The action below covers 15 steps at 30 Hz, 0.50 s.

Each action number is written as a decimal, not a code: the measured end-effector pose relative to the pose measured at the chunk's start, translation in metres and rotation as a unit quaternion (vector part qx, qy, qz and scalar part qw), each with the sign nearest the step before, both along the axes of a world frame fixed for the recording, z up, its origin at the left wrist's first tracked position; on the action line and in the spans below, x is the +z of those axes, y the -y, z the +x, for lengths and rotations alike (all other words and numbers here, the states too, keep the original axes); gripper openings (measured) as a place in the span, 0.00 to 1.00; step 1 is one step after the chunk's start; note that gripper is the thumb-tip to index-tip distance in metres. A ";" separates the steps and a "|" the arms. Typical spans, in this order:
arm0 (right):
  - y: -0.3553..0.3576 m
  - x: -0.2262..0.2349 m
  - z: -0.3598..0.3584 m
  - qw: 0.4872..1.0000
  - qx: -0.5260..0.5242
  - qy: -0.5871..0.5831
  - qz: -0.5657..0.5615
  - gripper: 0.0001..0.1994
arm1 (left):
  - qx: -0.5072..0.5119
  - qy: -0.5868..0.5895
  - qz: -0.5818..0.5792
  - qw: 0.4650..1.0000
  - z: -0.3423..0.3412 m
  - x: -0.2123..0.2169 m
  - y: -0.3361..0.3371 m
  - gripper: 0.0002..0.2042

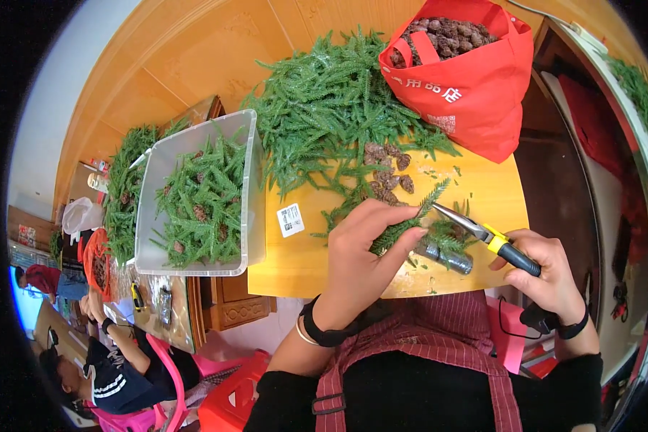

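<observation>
At the near edge of the yellow desk point(482, 194) the left hand point(360, 252) is closed around a green fir sprig point(410, 219), pinching its stem between thumb and fingers while the tip points up and to the right. The right hand point(551, 277), well apart from the left, is wrapped around the black and yellow grips of a pair of pliers point(482, 234), and the slim nose reaches in to the sprig just beside the left fingertips. The nose works so close to the fingers that a slip could nip skin, and a hard squeeze could shear the soft stem or strip its needles. A small grey metal piece point(446, 258) lies under the sprig right at the near edge and looks able to roll off into the lap if it is nudged.

Further in, loose pine cones point(389, 173) sit mid-desk against a heap of fir sprigs point(331, 108); a sweeping wrist could scatter them. At the far right corner a red bag point(475, 86) full of cones leans open and might tip. A clear plastic bin point(194, 194) of sprigs overhangs the left edge, so a knock could send it down.
</observation>
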State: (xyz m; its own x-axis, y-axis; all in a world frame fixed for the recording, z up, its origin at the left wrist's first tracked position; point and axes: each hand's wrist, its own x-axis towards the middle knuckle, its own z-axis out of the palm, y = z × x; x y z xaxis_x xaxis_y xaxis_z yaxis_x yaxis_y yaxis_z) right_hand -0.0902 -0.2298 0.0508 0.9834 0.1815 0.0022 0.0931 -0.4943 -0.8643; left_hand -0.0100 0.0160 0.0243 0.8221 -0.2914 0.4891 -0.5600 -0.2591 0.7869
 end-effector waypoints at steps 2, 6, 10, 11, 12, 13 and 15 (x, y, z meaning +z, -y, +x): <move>0.002 -0.006 0.001 0.999 0.013 0.027 -0.014 0.18 | -0.015 -0.019 -0.005 1.000 0.000 0.001 0.000 0.11; -0.002 -0.009 0.005 0.996 0.018 0.079 -0.044 0.19 | -0.040 -0.036 -0.017 0.998 0.000 0.000 -0.001 0.12; 0.000 -0.012 0.006 0.991 0.020 0.121 -0.063 0.19 | -0.047 -0.048 -0.006 0.998 0.000 0.000 -0.003 0.12; 0.001 -0.012 0.008 0.988 0.032 0.134 -0.069 0.17 | -0.047 -0.049 -0.006 0.998 0.000 0.000 -0.004 0.12; 0.002 -0.012 0.008 0.985 0.044 0.148 -0.075 0.16 | -0.050 -0.049 -0.004 0.998 0.001 0.000 -0.004 0.12; 0.002 -0.013 0.009 0.985 0.044 0.147 -0.075 0.16 | -0.053 -0.049 -0.002 0.997 0.001 0.000 -0.005 0.12; 0.001 -0.016 0.010 0.979 0.036 0.180 -0.093 0.19 | -0.056 -0.053 -0.004 0.997 0.001 -0.002 -0.005 0.12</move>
